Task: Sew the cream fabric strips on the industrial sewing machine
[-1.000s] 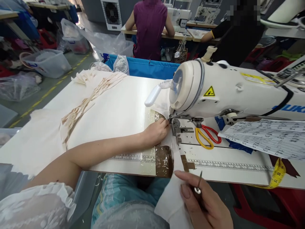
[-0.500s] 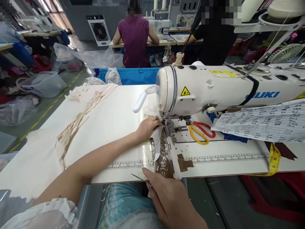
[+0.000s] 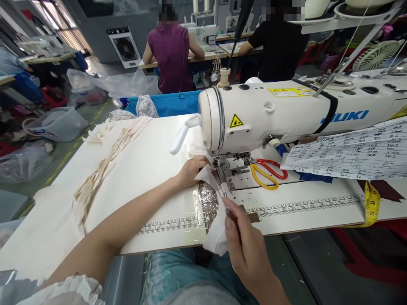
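Note:
My left hand (image 3: 192,170) is closed on the edge of a white fabric piece (image 3: 218,237), right beside the needle area of a white sewing machine (image 3: 251,120). The fabric curves down past the front edge of the table. In my closed right hand (image 3: 246,241) is a slim pointed metal tool (image 3: 225,191); my fingers cover most of it, so its exact kind is hidden. Its tip points toward the needle area, over the fabric. Scissors (image 3: 265,177) with one red and one yellow handle lie right of the needle plate.
Pale fabric strips (image 3: 103,173) are heaped on the table's left. A ruler scale (image 3: 305,206) runs along the front edge. On the right are a handwritten sheet (image 3: 346,150) and a yellow tape measure (image 3: 371,205). Two people sit beyond a blue cloth bin (image 3: 181,103).
My right hand has moved up and right from the table's front edge, bringing the metal tool to the fabric near the needle. The fabric's loose end now spreads toward me. My left hand stays by the needle.

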Demonstrator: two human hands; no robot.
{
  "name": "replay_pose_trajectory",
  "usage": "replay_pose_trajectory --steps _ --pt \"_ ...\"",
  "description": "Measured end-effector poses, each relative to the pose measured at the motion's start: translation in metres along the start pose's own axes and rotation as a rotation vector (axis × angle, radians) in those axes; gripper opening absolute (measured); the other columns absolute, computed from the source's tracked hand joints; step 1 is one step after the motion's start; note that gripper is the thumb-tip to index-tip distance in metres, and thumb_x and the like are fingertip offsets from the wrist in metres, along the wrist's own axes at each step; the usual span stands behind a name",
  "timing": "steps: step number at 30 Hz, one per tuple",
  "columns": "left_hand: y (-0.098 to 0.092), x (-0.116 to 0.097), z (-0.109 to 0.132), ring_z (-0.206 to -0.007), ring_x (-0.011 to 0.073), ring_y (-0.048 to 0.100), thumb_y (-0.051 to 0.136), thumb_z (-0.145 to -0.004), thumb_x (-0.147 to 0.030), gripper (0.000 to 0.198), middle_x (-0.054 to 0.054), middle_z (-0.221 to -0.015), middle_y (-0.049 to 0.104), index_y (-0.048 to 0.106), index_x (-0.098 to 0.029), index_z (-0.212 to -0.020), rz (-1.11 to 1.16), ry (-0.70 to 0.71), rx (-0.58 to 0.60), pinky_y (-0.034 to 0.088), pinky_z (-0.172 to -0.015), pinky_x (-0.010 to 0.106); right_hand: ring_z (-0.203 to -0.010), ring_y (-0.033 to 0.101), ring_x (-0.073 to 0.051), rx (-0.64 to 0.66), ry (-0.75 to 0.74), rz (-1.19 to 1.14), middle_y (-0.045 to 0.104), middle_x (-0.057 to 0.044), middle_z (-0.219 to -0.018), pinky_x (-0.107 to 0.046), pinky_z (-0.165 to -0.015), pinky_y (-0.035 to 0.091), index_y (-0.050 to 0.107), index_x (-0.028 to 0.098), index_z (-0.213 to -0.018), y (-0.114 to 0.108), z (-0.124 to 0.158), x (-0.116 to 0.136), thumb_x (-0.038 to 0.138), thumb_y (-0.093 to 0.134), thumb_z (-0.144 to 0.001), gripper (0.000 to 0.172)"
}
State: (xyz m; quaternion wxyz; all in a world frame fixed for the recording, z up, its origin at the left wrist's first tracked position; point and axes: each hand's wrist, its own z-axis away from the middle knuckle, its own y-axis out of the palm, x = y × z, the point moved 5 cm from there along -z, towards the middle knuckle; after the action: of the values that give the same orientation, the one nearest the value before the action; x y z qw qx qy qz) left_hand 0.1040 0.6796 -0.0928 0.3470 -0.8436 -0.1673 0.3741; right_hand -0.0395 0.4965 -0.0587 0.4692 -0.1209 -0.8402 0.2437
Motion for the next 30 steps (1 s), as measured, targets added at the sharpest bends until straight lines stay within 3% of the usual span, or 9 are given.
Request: replay_pose_trajectory --steps 4,9,23,30 --pt "-0.001 -0.003 0.000 -0.083 0.0180 0.066 0.059 -0.092 -0.033 0.021 0.007 -0.088 0.069 0.072 -0.019 -0.084 0.006 0.019 -0.013 0.053 -0.070 0.028 -0.059 0.068 -0.017 -0.145 0.091 0.247 0.075 -0.008 -0.088 -0.025 -0.048 0.049 0.055 0.011 -0.123 -0.002 -0.011 -0.023 0.025 0.037 -0.103 0.031" --pt "-0.001 -0.004 -0.001 -0.082 0.0179 0.065 0.058 -0.093 -0.036 0.024 0.007 -0.087 0.068 0.070 -0.018 -0.083 0.007 0.001 -0.017 0.053 -0.070 0.029 -0.062 0.071 -0.018 -0.180 -0.033 0.579 0.078 -0.006 -0.089 -0.026 -0.051 0.045 0.067 0.011 -0.112 0.005 -0.032 -0.032 0.021 0.041 -0.099 0.031" --pt "-0.001 -0.006 -0.002 -0.081 0.0176 0.062 0.052 -0.097 -0.036 0.027 0.007 -0.085 0.066 0.064 -0.018 -0.081 -0.052 0.002 -0.021 0.051 -0.068 0.029 -0.061 0.070 -0.018 -0.156 -0.028 0.605 0.078 -0.007 -0.090 -0.028 -0.051 0.045 0.070 0.013 -0.111 0.019 -0.038 -0.041 0.019 0.041 -0.097 0.033" --pt "0.001 -0.006 -0.001 -0.082 0.0164 0.062 0.053 -0.095 -0.028 0.018 0.005 -0.087 0.065 0.064 -0.018 -0.086 -0.105 -0.011 -0.012 0.050 -0.069 0.027 -0.061 0.070 -0.018 -0.134 -0.032 0.624 0.078 -0.007 -0.089 -0.027 -0.049 0.045 0.070 0.012 -0.112 0.021 -0.039 -0.041 0.020 0.040 -0.098 0.034"
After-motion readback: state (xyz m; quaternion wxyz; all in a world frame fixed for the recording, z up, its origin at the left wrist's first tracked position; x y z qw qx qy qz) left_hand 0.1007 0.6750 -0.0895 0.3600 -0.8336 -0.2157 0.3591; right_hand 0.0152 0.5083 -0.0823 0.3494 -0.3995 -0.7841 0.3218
